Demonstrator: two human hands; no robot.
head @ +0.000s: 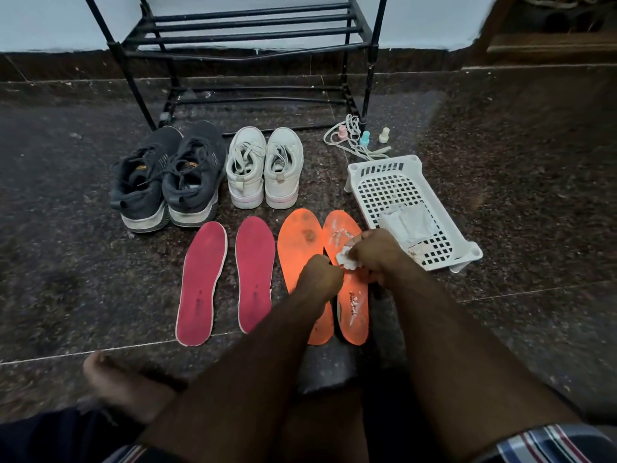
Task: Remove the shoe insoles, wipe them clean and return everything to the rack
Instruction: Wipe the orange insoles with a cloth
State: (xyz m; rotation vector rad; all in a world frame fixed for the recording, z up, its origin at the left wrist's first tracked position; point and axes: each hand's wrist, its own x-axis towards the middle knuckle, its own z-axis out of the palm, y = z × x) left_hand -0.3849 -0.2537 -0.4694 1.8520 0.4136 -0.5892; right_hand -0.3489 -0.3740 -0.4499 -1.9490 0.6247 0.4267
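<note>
Basket [374, 177] sits just beside orange insoles [300, 242].

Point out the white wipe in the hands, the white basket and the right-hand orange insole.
white wipe [344, 259]: head view, on the crumpled part between both hands.
white basket [389, 185]: head view, on its perforated floor.
right-hand orange insole [354, 314]: head view, on its heel end.

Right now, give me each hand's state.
Left hand: curled, pinching the wipe's edge.
Right hand: gripping the wipe over the orange insole.
</note>
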